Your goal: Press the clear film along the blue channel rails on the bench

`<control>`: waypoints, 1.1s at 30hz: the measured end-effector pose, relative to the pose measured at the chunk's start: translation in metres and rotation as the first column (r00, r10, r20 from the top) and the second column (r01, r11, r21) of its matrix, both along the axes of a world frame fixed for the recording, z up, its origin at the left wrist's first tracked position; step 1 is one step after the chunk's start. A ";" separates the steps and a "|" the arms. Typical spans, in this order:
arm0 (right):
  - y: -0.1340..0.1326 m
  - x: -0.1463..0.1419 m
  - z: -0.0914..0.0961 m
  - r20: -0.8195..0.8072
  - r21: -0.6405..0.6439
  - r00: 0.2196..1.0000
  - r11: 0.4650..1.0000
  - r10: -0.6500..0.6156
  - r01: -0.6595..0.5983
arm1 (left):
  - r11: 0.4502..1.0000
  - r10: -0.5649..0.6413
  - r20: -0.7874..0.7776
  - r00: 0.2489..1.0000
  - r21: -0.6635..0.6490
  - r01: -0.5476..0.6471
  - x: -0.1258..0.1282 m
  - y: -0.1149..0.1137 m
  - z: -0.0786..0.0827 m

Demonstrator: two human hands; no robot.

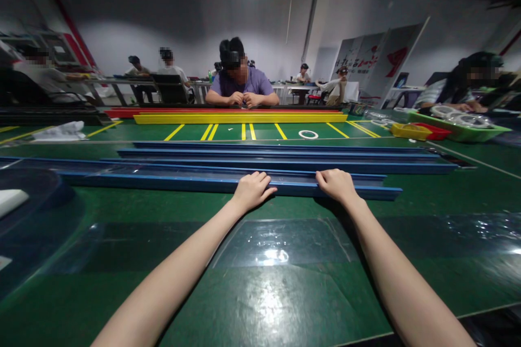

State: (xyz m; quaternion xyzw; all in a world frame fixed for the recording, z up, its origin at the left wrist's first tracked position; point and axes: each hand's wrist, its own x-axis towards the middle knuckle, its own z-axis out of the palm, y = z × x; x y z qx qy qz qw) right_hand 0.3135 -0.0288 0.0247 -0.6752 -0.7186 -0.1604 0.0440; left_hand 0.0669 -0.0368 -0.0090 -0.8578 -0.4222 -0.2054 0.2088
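Note:
Both my arms reach forward over a green table [122, 211]. My left hand [251, 190] rests with curled fingers on the nearest long blue strip [163, 181], gripping its top edge. A little to the right, my right hand [336, 184] grips the same strip, fingers hooked over it. Several more long blue strips [285, 154] lie side by side just behind it. A clear plastic sheet [277, 241] lies flat on the table between my forearms.
Long yellow and red strips [240, 117] lie farther back, in front of a person seated opposite. A white ring [308, 134] lies on the table. Yellow, red and green trays [411, 130] stand at the right. Other people sit around.

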 end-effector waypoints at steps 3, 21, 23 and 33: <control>-0.002 -0.010 0.001 -0.002 0.000 0.998 0.998 0.068 -0.068 | 1.000 -0.011 0.005 1.000 -0.015 0.011 0.000 0.001 0.000; -0.002 -0.016 -0.004 -0.045 -0.052 0.984 0.983 0.175 -0.177 | 0.995 0.009 0.021 1.000 -0.101 -0.007 -0.001 0.002 0.003; -0.003 -0.016 -0.004 -0.045 -0.045 0.983 0.983 0.177 -0.179 | 0.995 0.013 0.014 1.000 -0.104 -0.012 -0.001 0.002 0.003; -0.003 -0.030 -0.005 -0.097 0.110 0.965 0.966 0.243 -0.233 | 0.994 0.002 0.036 0.999 -0.111 0.002 -0.001 0.003 0.002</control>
